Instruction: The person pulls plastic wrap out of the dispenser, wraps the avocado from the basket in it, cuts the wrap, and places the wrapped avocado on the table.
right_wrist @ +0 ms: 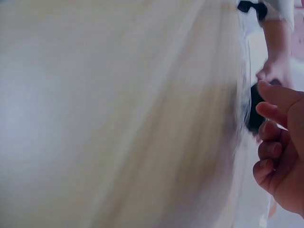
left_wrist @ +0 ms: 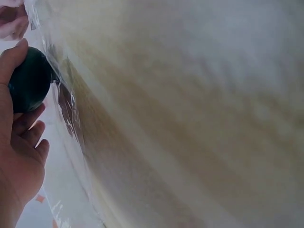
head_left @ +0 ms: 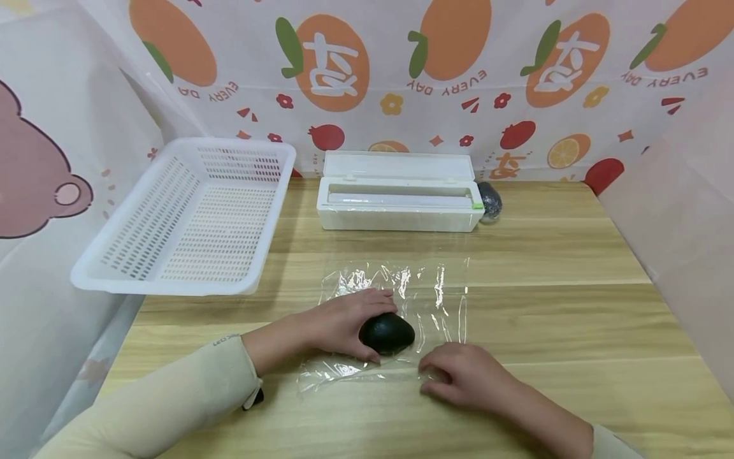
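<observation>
My left hand (head_left: 350,322) grips a dark green avocado (head_left: 388,334), thumb on the near side and fingers over the far side. Beneath the avocado, a sheet of clear cling film (head_left: 441,306) lies wrinkled on the table. In the left wrist view the avocado (left_wrist: 31,80) sits between thumb and fingers, beside the film's shiny edge. My right hand (head_left: 473,376) is at the film's near right corner, fingers loosely curled, with a gap between thumb and forefinger. The right wrist view shows the same curled fingers (right_wrist: 270,147), with nothing visible between them.
Behind the film stands a white cling film box (head_left: 401,220), lid raised, roll inside. A dark, film-wrapped round thing (head_left: 489,202) rests at its right end. To the left is a white perforated basket (head_left: 252,285). A fruit-print cloth (head_left: 390,134) hangs behind the wooden table (head_left: 573,319).
</observation>
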Demonstrator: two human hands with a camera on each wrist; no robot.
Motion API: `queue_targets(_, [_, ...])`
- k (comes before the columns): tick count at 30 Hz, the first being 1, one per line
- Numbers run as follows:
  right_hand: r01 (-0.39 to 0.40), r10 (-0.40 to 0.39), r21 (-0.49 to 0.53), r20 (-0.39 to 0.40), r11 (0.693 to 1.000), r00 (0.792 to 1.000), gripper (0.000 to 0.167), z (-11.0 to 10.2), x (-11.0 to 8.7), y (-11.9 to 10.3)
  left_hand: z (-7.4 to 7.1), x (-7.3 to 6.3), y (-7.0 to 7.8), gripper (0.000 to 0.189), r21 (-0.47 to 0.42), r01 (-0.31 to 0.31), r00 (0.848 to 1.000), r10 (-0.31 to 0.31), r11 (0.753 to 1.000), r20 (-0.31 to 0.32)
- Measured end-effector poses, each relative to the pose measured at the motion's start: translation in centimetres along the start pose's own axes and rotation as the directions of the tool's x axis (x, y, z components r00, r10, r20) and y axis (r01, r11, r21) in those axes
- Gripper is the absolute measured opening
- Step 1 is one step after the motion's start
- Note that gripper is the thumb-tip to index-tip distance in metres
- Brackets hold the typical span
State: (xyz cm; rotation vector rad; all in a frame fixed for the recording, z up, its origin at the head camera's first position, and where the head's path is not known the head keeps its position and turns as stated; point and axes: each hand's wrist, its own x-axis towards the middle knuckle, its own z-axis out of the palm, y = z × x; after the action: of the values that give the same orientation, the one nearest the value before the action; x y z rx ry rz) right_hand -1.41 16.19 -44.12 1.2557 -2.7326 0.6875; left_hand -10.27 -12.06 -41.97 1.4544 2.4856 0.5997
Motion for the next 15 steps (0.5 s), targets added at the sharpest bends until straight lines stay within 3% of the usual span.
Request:
queue_targets(4, [0.084,-0.081,-0.121,0.029,0.989,0.996,0.021,0.6,1.4,-0.9,-0.1,0.0,-0.1,0.087,-0.007,-0.003,1.000,0.003,1.000,0.000])
queue_targets(8, [0.119,-0.118,-0.175,0.014,0.977,0.993,0.009,1.3,2.2,-1.3,-0.2,0.0,-0.1,0.090,-0.025,0.004,1.000,-0.004,1.000,0.005])
queue_targets(15, [0.072,-0.072,-0.147,0.002,0.987,0.997,0.008,1.2,3.0,-1.7,-0.3,0.0,-0.2,0.092,-0.048,0.031,0.999,-0.029,0.998,0.038])
